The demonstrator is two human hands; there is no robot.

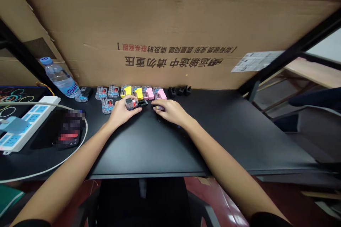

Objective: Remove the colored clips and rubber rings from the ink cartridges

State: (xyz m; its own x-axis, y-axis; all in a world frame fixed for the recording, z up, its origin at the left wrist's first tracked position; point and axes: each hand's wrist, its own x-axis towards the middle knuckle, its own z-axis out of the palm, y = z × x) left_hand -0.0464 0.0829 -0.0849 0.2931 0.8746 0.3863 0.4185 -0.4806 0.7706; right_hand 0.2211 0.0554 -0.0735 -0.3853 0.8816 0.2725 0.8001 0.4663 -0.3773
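Observation:
My left hand (120, 112) is closed around a small clear plastic device (130, 104) with a grey end and a red part inside. A flat black piece (143, 103) sticks out from it toward the right. My right hand (173, 112) is closed just to the right, its fingertips pinching a small dark item (160, 108) whose kind is hidden. Behind the hands, clear devices with yellow parts (127, 91) and pink parts (160, 94) stand in a row. Left of my left hand are a clear device with a red part (107, 106) and two more like it.
Several small black pieces (181, 90) lie near the cardboard wall (170, 25). On the left are a water bottle (61, 78), a white power strip (32, 122), a partly blurred phone (70, 131) and a white cable (84, 138). The black table (149, 149) ends near my forearms.

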